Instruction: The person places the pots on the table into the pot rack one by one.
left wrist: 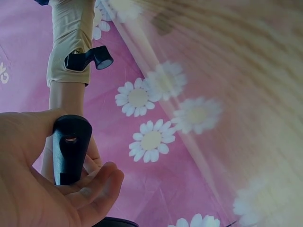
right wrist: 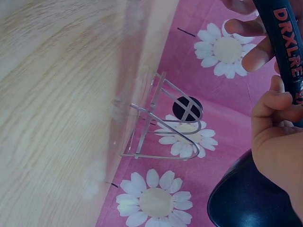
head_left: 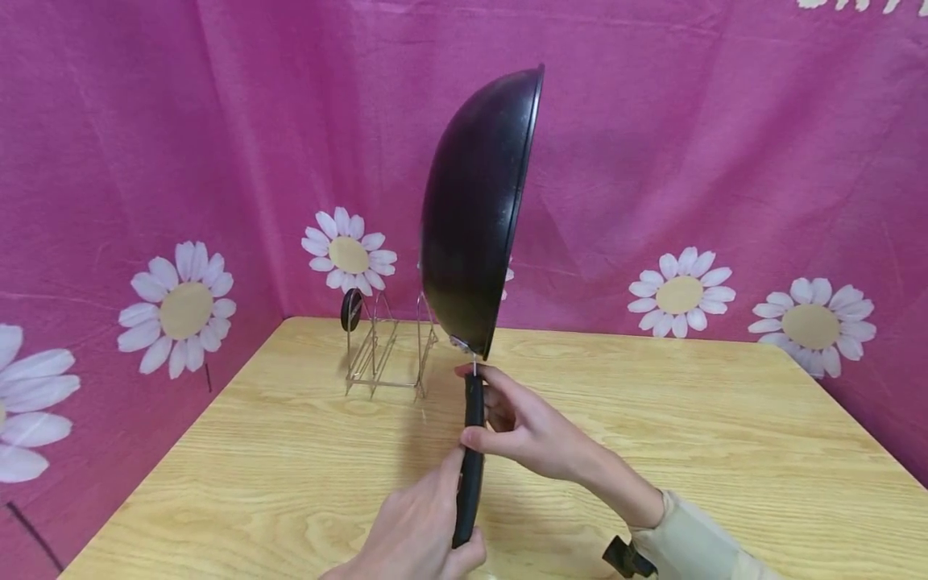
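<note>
A wire rack (head_left: 384, 383) stands on the surface (head_left: 652, 387). The left hand (head_left: 413, 524) grips the lower end of the handle (head_left: 470, 495). The black wok (head_left: 474, 217), upright overhead of it, looks stiff, smooth and top-heavy; the handle seems the surest hold, which the right hand (head_left: 540, 435) also grasps, higher up.

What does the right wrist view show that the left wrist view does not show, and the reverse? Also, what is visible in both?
Only the right wrist view shows the rack, the black disc at it and the lettering on the handle.

Only the left wrist view shows the sleeve, the black device on it and the hole in the handle.

Both show the handle, the left hand and right hand gripping it, the table, the flowered cloth and part of the pan, just an edge in the left wrist view.
</note>
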Demonstrator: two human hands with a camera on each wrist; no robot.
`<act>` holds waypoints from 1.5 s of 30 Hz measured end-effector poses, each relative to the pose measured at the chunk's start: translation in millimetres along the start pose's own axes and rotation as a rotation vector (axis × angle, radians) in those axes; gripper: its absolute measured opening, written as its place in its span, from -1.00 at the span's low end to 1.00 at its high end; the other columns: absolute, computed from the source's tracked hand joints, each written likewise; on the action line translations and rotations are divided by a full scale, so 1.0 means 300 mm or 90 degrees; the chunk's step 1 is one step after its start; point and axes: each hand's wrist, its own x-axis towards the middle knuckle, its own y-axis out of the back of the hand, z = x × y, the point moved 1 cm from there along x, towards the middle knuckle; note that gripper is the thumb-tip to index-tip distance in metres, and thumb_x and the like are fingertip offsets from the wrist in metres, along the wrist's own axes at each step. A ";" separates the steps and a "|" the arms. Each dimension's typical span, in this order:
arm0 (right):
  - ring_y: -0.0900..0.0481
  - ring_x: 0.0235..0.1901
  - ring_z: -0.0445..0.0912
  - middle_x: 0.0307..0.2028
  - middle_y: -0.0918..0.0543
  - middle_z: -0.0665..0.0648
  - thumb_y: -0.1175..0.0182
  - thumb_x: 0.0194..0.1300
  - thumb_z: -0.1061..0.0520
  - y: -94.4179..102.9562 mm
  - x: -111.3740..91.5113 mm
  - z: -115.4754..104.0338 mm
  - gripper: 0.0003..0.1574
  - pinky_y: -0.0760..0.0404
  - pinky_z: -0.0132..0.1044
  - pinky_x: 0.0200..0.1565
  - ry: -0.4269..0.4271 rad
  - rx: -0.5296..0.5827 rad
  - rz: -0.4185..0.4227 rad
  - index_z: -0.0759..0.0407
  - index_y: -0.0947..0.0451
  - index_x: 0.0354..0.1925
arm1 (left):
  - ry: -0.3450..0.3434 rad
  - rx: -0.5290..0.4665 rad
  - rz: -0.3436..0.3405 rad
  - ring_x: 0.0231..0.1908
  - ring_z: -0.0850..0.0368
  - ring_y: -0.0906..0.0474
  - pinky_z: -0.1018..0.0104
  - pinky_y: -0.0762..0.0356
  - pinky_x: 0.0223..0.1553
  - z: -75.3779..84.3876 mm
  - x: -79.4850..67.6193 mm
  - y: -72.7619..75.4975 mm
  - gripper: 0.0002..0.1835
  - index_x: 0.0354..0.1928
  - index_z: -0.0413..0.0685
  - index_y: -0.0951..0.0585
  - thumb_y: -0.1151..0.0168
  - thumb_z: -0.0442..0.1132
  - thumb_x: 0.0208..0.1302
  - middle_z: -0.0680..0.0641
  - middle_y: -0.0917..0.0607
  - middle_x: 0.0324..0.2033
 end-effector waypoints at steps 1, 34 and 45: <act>-0.40 -0.53 -0.26 -0.48 -0.53 0.00 -0.29 0.33 0.17 -0.001 0.003 -0.002 -0.26 -0.38 -0.39 -0.47 0.005 -0.001 0.001 0.11 -0.22 0.38 | -0.006 0.005 0.011 -0.42 0.36 -0.40 0.48 -0.33 -0.55 -0.001 -0.001 0.002 -0.26 0.24 -0.24 -0.36 -0.37 -0.13 -0.01 0.15 -0.48 -0.37; -0.61 -0.24 -0.09 -0.21 -0.60 0.16 -0.16 0.36 0.21 -0.047 0.113 -0.002 -0.31 -0.56 -0.30 -0.15 0.007 0.013 -0.017 0.16 -0.20 0.39 | -0.062 0.024 0.140 -0.38 0.36 -0.42 0.52 -0.42 -0.48 -0.054 -0.031 0.057 0.05 0.49 -0.20 -0.18 -0.46 -0.18 -0.09 0.15 -0.60 -0.30; -0.45 -0.40 -0.13 -0.37 -0.46 0.08 -0.15 0.33 0.19 -0.069 0.144 -0.013 -0.29 -0.45 -0.31 -0.30 0.010 0.008 -0.022 0.11 -0.20 0.39 | -0.041 0.031 0.152 -0.37 0.37 -0.41 0.50 -0.42 -0.47 -0.063 -0.047 0.078 0.05 0.50 -0.20 -0.19 -0.47 -0.16 -0.08 0.14 -0.58 -0.29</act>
